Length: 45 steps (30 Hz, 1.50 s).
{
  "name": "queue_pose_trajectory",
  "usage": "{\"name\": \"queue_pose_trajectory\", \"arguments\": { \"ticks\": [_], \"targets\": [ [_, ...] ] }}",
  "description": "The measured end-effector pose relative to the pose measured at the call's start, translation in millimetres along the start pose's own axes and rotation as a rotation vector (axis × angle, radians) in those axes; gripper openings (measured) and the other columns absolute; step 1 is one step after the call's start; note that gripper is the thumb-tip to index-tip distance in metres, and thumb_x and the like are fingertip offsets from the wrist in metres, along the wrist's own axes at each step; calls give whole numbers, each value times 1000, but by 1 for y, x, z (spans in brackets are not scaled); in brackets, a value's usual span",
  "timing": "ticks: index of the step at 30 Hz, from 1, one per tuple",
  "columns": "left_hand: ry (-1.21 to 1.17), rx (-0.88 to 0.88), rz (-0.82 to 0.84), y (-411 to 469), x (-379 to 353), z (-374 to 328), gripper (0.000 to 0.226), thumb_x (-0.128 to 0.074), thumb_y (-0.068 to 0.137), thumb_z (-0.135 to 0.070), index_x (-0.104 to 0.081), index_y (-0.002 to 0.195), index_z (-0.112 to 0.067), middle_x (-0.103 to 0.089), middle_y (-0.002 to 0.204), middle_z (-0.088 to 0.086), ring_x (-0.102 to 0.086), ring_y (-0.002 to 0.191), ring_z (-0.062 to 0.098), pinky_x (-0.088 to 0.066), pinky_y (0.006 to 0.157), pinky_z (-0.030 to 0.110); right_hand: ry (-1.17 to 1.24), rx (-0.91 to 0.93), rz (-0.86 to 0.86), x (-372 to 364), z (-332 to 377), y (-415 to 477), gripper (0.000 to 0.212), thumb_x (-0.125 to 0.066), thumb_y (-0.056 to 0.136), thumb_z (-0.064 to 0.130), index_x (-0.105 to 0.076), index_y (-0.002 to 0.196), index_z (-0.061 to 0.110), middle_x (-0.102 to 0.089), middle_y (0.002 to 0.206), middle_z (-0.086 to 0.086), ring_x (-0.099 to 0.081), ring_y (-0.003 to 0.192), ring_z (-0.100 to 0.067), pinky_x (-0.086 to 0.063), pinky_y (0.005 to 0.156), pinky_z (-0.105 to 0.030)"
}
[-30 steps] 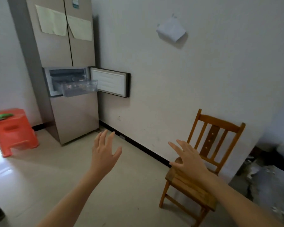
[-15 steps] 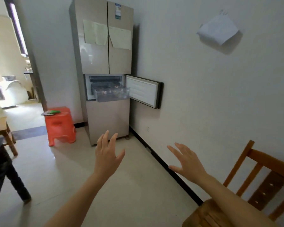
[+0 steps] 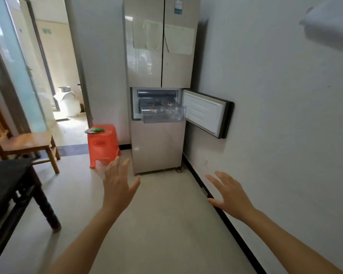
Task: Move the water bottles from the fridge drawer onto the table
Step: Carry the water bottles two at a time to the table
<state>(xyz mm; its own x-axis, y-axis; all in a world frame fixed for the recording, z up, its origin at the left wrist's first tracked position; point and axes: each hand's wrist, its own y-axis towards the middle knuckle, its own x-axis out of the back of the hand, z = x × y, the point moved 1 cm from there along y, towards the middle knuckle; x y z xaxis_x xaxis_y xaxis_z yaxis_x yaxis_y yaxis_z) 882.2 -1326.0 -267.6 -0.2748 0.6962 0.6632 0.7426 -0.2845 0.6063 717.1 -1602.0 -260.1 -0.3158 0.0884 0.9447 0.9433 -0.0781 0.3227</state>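
- Head view: we see the left grip [image 3: 118, 186], a bare hand, raised over the floor [image 3: 156, 234] with its fingers straight and spread, holding nothing.
- The right grip [image 3: 230, 194] is also spread wide and holds nothing; it hangs near the white wall [image 3: 275, 115], above the black skirting.
- Both are well apart from the fridge [image 3: 160, 151], which stands against that wall at the far end of the floor.
- The fridge's small middle door [image 3: 204, 113] is swung open to the right.
- The clear fridge drawer [image 3: 163, 116] is pulled out in front of the open compartment.
- Inside the drawer we make out clear shapes with reddish spots, which look like the water bottles [image 3: 166, 111]; they are too small for us to count.
- A dark surface [image 3: 6, 175] stands at the left edge, well apart from the fridge.
- An orange plastic stool [image 3: 103, 145] sits just left of the fridge, with something green [image 3: 98, 129] on top.
- A wooden chair [image 3: 28, 143] stands behind the dark surface.
- Paper sheets [image 3: 147, 34] hang on the upper fridge doors.
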Motion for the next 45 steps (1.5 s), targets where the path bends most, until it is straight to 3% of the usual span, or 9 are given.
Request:
{"name": "queue_pose_trajectory", "arguments": {
  "ticks": [3, 7, 11, 14, 18, 22, 26, 32, 45],
  "targets": [
    [-38, 90, -62, 33, -21, 13, 57, -68, 76, -24, -48, 123, 1, -42, 132, 31, -39, 122, 48, -34, 97, 62, 20, 13, 8, -14, -24, 40, 93, -87, 48, 44, -44, 127, 21, -64, 111, -15, -64, 101, -32, -54, 71, -38],
    [-60, 119, -67, 83, -57, 28, 58, -57, 75, -34, -45, 123, -4, -45, 130, 31, -42, 119, 49, -35, 95, 65, 61, 4, 0, -27, -59, 108, 83, -77, 68, 39, -37, 138, 24, -52, 129, -19, -49, 121, -37, -45, 90, -48],
    [-57, 112, -114, 137, -91, 33, 57, -56, 77, -37, -44, 123, -7, -45, 130, 31, -41, 119, 49, -34, 95, 62, 105, -44, -4, -37, -84, 173, 75, -58, 85, 45, -16, 145, 28, -23, 151, -8, -20, 140, -23, -21, 111, -36],
    [-44, 142, -65, 156, -126, 32, 56, -71, 78, -20, -48, 126, 0, -41, 135, 29, -37, 124, 47, -32, 99, 57, 113, -61, 82, -63, -103, 197, 75, -56, 85, 46, -14, 146, 27, -19, 152, -7, -15, 141, -21, -19, 112, -35],
    [-14, 125, -24, 185, -172, 35, 57, -64, 76, -27, -50, 124, 2, -43, 132, 31, -38, 122, 48, -31, 100, 57, 171, -67, 93, -95, -136, 229, 75, -61, 82, 46, -23, 144, 25, -24, 151, -11, -19, 141, -25, -21, 111, -39],
    [-2, 150, -15, 227, -221, 24, 57, -71, 77, -16, -48, 127, 1, -39, 136, 29, -35, 126, 46, -29, 101, 56, 173, -76, 129, -119, -179, 270, 75, -56, 84, 48, -18, 145, 27, -21, 152, -8, -16, 141, -22, -19, 112, -38],
    [-6, 155, -55, 284, -266, 8, 55, -62, 81, -27, -48, 128, -2, -38, 138, 26, -33, 128, 43, -30, 99, 57, 178, -55, 121, -134, -233, 329, 75, -55, 85, 48, -16, 145, 28, -19, 153, -7, -15, 141, -21, -20, 113, -39],
    [26, 199, -137, 356, -313, -6, 57, -68, 81, -18, -45, 130, -3, -37, 139, 25, -32, 129, 43, -30, 100, 56, 173, 13, 155, -149, -296, 420, 77, -52, 86, 50, -10, 146, 28, -14, 154, -4, -9, 143, -19, -15, 114, -38],
    [114, 344, -136, 472, -402, 70, 59, -66, 83, -24, -42, 133, -4, -34, 143, 21, -29, 132, 39, -26, 105, 53, 222, 118, 202, -226, -326, 601, 76, -50, 88, 50, -6, 146, 29, -8, 155, -2, -6, 143, -19, -14, 115, -36]
  ]
}}
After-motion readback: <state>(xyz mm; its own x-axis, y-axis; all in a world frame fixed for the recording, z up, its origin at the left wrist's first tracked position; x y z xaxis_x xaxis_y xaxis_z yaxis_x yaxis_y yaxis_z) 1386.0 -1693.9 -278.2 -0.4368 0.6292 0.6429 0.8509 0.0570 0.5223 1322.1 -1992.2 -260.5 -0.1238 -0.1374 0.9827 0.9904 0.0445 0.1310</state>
